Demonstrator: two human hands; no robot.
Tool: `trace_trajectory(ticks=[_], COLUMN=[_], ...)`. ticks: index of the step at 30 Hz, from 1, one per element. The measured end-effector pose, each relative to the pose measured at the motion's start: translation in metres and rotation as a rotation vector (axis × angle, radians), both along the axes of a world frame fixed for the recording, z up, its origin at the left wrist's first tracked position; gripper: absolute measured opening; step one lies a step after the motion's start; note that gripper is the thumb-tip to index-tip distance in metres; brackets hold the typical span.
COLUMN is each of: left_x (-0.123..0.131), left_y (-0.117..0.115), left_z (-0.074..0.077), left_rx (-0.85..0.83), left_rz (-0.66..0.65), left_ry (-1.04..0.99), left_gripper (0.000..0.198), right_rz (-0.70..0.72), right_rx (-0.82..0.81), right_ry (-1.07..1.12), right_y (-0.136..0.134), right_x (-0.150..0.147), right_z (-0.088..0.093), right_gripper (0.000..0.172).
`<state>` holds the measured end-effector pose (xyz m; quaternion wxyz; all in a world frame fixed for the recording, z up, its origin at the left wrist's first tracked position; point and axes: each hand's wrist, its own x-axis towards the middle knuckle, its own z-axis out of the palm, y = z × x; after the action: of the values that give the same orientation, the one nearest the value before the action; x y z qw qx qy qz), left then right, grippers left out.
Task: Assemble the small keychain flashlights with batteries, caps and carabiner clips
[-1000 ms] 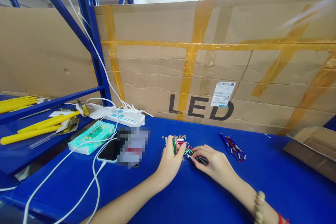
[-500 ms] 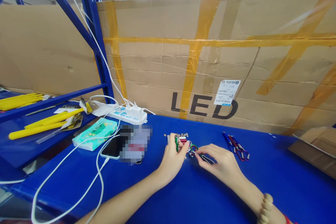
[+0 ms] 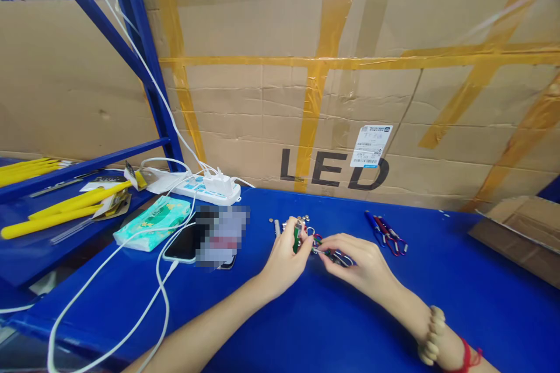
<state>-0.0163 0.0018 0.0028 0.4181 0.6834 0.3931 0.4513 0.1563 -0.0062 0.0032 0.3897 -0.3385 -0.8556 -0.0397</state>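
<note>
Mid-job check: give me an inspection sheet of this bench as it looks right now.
Surface: blue table, flat.
Job's things: small green cylinder and carabiner clips between the hands; small metal discs behind them; red and blue clips to the right.
Clutter: tissue pack, phone, left of the hands.
Grippers: left hand grips the small green cylinder; right hand pinches the carabiner clips.
Cables: white cable runs from the phone over the front edge; power strip with chargers plugged in.
Surroundings: taped cardboard box marked LED behind; blue rack and yellow tools at left.
</note>
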Motion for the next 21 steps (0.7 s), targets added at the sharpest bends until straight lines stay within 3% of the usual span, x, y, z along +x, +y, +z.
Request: trace_trajectory(ticks=[3,7,21], left_x=[-0.0015,-0.0027,0.0001], left_y=[0.0001,0.0005,-0.0020], left_z=[0.0022,0.0052,0.0006], left_rx=[0.010,0.020,0.068], left_rz=[0.002,-0.024,-0.078], left_ry=[0.002,0.001,0.081], left_gripper=[0.016,0.016,0.015], right_rz=[-0.022,-0.007,-0.015], right_rx=[-0.065,-0.035,-0.087], right_ry=[0.007,-0.043,-0.057], right_y=[-0.0011,-0.0024,-0.0042], right_x=[0.0007,-0.0003,-0.0055], right_z=[-0.0008,-0.0025,-0.0014], right_gripper=[0.020,0.031,0.032])
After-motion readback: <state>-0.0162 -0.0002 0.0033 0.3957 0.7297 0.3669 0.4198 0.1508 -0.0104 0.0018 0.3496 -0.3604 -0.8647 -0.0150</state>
